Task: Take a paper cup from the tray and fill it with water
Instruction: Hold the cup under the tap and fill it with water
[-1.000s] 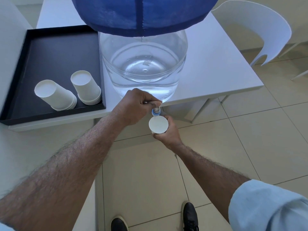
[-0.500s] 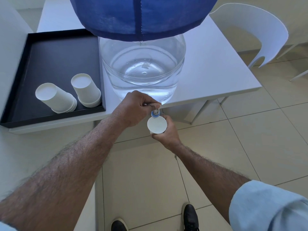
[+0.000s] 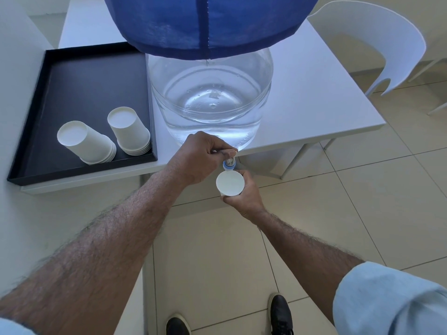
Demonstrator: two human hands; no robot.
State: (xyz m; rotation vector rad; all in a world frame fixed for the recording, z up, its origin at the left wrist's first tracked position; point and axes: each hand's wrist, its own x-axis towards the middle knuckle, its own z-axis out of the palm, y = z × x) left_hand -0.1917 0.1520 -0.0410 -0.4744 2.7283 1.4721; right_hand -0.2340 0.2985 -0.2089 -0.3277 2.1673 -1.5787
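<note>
A white paper cup (image 3: 229, 183) stands upright in my right hand (image 3: 244, 199), just below the blue tap (image 3: 228, 164) of a clear water jug (image 3: 210, 102) with a blue cloth cover. My left hand (image 3: 200, 158) pinches the tap's lever at the table's front edge. I cannot tell how much water the cup holds. Two stacks of upturned paper cups (image 3: 87, 142) (image 3: 129, 131) lie in the black tray (image 3: 79, 93) to the left of the jug.
The jug and tray rest on a white table (image 3: 314, 93). A white chair (image 3: 377, 44) stands at the back right. A pale wall or surface (image 3: 29, 226) runs along the left. My shoes (image 3: 280, 313) stand on the tiled floor below.
Both hands keep their hold at the tap and the cup. Only the camera view has shifted slightly, so the tray and jug sit a little lower in the picture.
</note>
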